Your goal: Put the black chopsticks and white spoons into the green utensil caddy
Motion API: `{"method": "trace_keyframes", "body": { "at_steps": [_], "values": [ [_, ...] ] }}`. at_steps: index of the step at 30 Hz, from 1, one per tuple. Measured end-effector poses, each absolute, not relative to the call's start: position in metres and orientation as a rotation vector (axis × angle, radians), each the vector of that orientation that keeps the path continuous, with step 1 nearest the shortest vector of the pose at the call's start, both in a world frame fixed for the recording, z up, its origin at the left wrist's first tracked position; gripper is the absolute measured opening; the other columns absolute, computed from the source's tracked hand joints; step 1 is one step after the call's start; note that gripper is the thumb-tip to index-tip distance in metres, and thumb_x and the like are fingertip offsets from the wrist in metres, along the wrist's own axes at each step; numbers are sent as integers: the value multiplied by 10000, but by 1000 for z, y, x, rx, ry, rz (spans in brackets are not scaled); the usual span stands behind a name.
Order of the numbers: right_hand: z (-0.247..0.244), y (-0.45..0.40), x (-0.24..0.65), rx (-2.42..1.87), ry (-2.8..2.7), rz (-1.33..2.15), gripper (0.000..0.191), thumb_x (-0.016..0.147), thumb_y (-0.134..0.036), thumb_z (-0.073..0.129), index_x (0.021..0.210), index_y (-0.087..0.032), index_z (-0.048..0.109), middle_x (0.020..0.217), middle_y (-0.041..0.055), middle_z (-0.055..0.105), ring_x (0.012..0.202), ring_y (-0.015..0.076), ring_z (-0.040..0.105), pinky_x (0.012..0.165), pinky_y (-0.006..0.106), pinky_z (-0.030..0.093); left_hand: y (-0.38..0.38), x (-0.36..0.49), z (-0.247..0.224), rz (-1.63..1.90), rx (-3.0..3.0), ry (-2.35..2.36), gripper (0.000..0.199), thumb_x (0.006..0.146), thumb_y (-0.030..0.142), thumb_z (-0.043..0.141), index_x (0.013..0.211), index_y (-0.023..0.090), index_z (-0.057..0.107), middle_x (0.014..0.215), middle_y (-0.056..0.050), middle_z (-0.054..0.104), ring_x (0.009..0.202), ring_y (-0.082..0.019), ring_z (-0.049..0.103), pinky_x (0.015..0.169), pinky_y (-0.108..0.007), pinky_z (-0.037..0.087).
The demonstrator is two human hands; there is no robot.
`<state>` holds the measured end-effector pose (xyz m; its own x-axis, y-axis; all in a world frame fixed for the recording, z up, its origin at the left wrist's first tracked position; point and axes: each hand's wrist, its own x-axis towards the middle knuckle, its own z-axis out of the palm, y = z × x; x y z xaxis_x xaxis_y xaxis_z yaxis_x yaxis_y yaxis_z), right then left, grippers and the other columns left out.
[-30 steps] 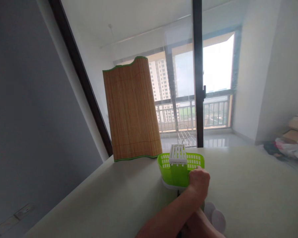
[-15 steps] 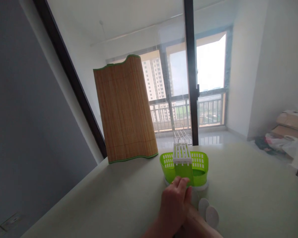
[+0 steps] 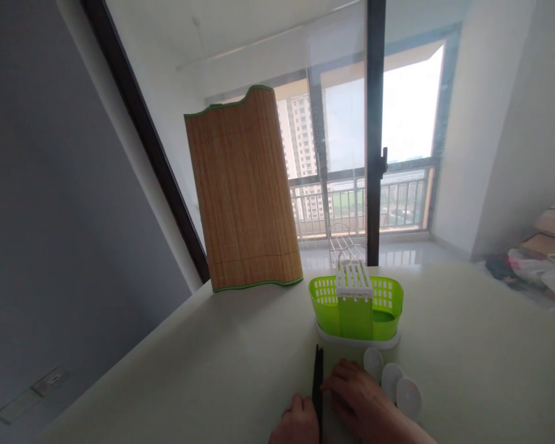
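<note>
Long dark sticks (image 3: 319, 385), possibly chopsticks, stand out between my two hands. Curled fingers of my left hand (image 3: 298, 422) close on their left side. From the right, my right hand (image 3: 358, 398) reaches in with fingers bent and pressed together, its fingertips beside the sticks; what they hold is hidden. Three white spoons, the nearest to the basket (image 3: 374, 365), another (image 3: 391, 381) and the third (image 3: 409, 398), lie in a row just behind and beside my right hand. A green basket (image 3: 324, 311) with a white slotted rack (image 3: 353, 280) stands beyond my hands.
The pale table (image 3: 240, 345) carries a bamboo mat (image 3: 245, 191) with green edging, standing upright at the back left. Behind the table are glass panes with a dark frame (image 3: 374, 203). Cardboard and plastic bags (image 3: 536, 262) lie beyond it at the right.
My hands, overlapping at the basket's front before, have come back towards me and apart. The dark sticks and a third spoon now show. The view has shifted slightly.
</note>
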<state>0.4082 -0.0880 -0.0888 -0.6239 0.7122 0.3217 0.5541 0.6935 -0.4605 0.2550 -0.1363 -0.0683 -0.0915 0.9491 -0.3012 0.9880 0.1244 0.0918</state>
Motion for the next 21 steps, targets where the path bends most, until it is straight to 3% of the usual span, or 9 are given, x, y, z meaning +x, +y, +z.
{"method": "trace_keyframes", "body": {
  "at_steps": [8,14,21],
  "values": [
    [-89,-85,410,-1009,-2449,372,282,789,-118,551,1019,-249,649,942,45,626,933,245,542,803,371,379,-127,229,-40,-151,2084,2222,354,721,64,434,1008,101,638,1012,-177,672,977,-318,647,822,-433,510],
    [-89,-86,409,-994,-2440,329,228,798,-120,531,959,-236,644,907,38,632,908,233,547,803,363,378,-130,245,-41,-186,2008,2088,338,793,209,458,1082,107,600,1013,-176,691,975,-329,659,817,-434,510],
    [-86,-84,410,-1046,-2403,305,152,795,-120,572,856,-220,669,858,35,637,874,224,557,770,341,379,-132,285,-43,-197,1936,1958,383,764,185,502,1127,99,594,1065,-196,687,988,-337,660,796,-410,515]
  ]
}}
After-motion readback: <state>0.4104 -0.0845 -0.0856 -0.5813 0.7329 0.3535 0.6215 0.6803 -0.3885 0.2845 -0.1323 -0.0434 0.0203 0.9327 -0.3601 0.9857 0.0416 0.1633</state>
